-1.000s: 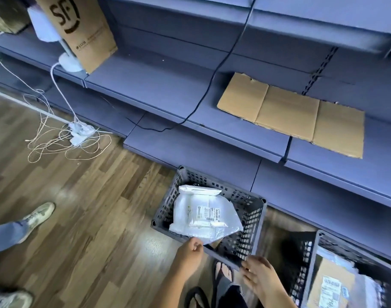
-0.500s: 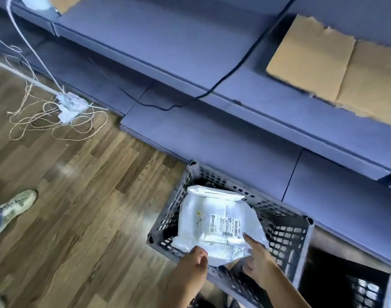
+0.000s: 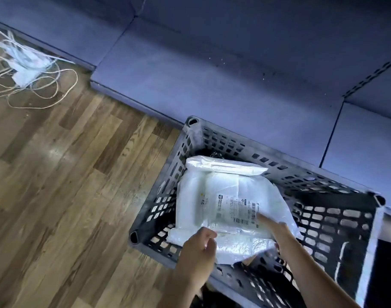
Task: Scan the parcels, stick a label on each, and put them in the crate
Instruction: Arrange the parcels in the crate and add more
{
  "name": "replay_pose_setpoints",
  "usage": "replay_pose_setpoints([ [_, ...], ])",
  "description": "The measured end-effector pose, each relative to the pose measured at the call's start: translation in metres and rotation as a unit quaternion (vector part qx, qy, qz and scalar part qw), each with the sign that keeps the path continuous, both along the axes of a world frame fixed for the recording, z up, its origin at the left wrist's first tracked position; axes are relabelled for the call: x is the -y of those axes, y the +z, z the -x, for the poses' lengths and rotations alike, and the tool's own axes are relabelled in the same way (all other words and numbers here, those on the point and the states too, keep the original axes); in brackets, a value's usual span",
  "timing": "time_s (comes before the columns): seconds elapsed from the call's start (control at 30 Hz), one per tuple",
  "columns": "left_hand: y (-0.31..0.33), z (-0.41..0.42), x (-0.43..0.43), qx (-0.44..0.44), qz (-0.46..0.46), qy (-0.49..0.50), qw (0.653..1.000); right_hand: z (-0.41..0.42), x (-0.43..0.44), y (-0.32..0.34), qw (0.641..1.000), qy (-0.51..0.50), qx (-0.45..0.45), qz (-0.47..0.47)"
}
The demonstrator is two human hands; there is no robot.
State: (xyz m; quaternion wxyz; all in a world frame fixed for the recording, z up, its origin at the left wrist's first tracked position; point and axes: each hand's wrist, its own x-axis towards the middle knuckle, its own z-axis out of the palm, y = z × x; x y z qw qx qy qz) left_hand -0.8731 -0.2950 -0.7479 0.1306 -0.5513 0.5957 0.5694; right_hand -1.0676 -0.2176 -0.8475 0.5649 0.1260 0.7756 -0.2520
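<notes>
The parcel (image 3: 223, 192) is crinkled white plastic film, glossy, with a matt paper label (image 3: 236, 208). The crate (image 3: 212, 138) is dull grey perforated plastic. At nine o'clock the floor (image 3: 68, 185) is wood-grain plank, softly shiny; at twelve the shelf (image 3: 190, 74) looks matt, perhaps painted metal.

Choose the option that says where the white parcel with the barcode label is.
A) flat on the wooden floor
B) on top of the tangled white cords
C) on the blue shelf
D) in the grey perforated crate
D: the white parcel is framed by the perforated walls of the grey crate, clear of the wooden floor and the blue shelf.
</notes>
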Motion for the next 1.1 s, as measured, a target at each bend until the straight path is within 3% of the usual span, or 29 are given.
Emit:
replay_pose_setpoints([
  [0.17, -0.001, -0.006, -0.005, 0.014, -0.008, -0.002, 1.0, -0.001, -0.001, 0.015, 0.993, -0.006, 0.104, 0.057],
  [0.37, 0.05, -0.012, -0.006, 0.015, 0.0, 0.015, 1.0, 0.009, -0.044, 0.026, 0.989, -0.054, 0.105, 0.09],
  [0.4, 0.058, -0.016, -0.009, 0.017, 0.014, 0.003, 1.0, -0.003, -0.04, 0.063, 0.987, -0.066, 0.106, 0.102],
  [0.43, 0.108, -0.019, -0.002, 0.008, 0.037, -0.004, 0.999, -0.006, -0.021, 0.149, 0.989, -0.051, 0.089, 0.106],
  [0.47, 0.136, -0.022, 0.001, 0.004, 0.045, -0.002, 0.999, -0.009, -0.015, 0.194, 0.985, -0.068, 0.095, 0.13],
  [0.57, 0.153, -0.029, 0.009, 0.0, 0.074, 0.032, 0.997, -0.012, -0.015, 0.239, 0.979, -0.038, 0.129, 0.151],
  [0.83, 0.388, -0.074, 0.056, -0.033, 0.172, 0.153, 0.973, -0.017, 0.004, 0.512, 0.947, 0.007, 0.097, 0.306],
  [0.93, 0.463, -0.084, 0.074, -0.058, 0.216, 0.179, 0.958, -0.031, 0.016, 0.582, 0.932, 0.036, 0.067, 0.353],
  [1.1, 0.529, -0.108, 0.122, -0.102, 0.26, 0.178, 0.944, -0.06, 0.05, 0.661, 0.882, 0.058, 0.047, 0.464],
])
